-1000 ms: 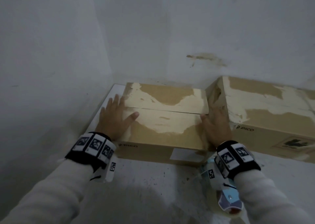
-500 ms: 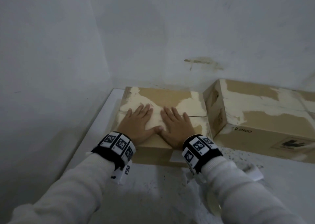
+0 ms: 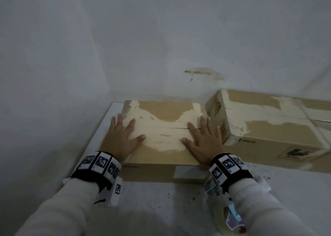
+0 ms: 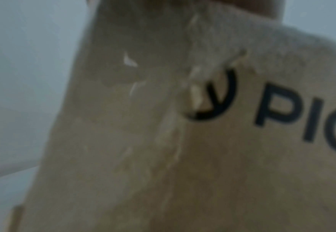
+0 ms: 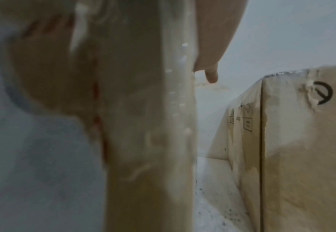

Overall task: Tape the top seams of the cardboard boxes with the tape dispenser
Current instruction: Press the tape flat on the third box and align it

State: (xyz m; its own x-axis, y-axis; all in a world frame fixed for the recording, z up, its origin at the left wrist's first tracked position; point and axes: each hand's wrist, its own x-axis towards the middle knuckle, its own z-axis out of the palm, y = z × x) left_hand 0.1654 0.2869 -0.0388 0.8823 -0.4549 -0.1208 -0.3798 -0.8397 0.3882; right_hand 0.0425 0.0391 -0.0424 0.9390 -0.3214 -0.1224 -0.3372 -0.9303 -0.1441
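Note:
A cardboard box [image 3: 161, 153] with torn pale patches on its top sits in the corner; its centre seam [image 3: 179, 128] runs left to right between the flaps. My left hand [image 3: 121, 137] lies flat, fingers spread, on the box's left end. My right hand [image 3: 202, 139] lies flat on the right end, index finger across the seam. In the left wrist view only the box's front corner [image 4: 163, 157] with the PICO print shows. In the right wrist view the box edge [image 5: 143, 125] fills the middle. A tape dispenser [image 3: 232, 219] lies on the floor under my right forearm.
A second, larger cardboard box [image 3: 268, 128] [image 5: 302, 141] stands just right of the first, a narrow gap between them. White walls [image 3: 161, 38] close in behind and to the left. The white floor [image 3: 161, 205] in front is speckled with debris.
Both hands have slid apart from the middle of the box top to its left and right ends, staying flat on the flaps. The view has tilted slightly.

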